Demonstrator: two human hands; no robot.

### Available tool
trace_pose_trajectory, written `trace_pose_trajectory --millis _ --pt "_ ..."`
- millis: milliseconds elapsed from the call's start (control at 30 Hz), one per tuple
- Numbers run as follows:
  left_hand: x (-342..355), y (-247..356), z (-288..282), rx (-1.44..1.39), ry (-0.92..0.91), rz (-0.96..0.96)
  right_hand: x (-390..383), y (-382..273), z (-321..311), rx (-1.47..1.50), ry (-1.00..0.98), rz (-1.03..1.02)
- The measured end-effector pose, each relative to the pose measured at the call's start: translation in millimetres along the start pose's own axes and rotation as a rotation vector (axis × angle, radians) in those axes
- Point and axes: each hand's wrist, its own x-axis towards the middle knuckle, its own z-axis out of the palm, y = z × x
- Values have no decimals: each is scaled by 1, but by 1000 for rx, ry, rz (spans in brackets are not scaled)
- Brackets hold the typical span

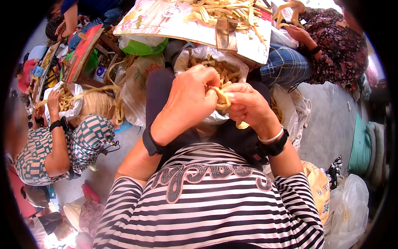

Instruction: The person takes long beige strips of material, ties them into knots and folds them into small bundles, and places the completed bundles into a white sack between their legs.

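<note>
My left hand (188, 97) is closed around a folded, pale yellow strip (222, 101) over my lap, its knuckles upward. My right hand (244, 103) pinches the same strip with thumb and fingers, close against my left. A loose end of it hangs below my right fingers. Just behind my hands, a white sack (182, 64) holds many small tan pieces (224, 72). Above that sack, a white board (157, 23) carries a heap of yellow strips (215, 12) and a brown wooden block (226, 35).
Co-workers handle strips at left (54, 149) and right (336, 54); another (78, 12) is at upper left. A red board (85, 52), sacks (137, 95) and a strip-filled bag (66, 99) crowd the left. Plastic bags (344, 207) and teal bundles (358, 145) lie on the right-hand floor.
</note>
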Motion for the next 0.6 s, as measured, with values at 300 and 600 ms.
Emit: trace_pose_trajectory --millis 300,600 --pt "6 6 4 43 127 166 13 9 -2 227 -88 -250" --pt "5 20 -7 282 -102 35 15 9 3 88 56 -331"
